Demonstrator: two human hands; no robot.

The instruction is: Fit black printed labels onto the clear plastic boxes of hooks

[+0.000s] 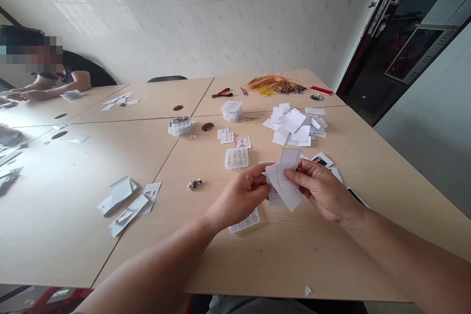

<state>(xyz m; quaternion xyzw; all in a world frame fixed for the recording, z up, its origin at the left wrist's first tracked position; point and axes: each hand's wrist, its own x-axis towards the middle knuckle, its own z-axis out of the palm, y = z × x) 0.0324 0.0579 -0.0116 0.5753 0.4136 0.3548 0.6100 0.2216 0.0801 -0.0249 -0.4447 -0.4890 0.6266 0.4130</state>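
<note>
white paper slips (289, 159), orange strands (267, 81), red-and-black pliers (220, 94)

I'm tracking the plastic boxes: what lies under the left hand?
The near part of a clear plastic box shows below the left hand. The hand covers the rest, so whatever lies there cannot be seen.

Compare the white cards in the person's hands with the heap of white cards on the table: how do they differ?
The held cards are few, while the heap has many. The held cards are between the left hand and right hand, whereas the heap lies loose on the table. Both are mostly white, with pieces overlapping.
</note>
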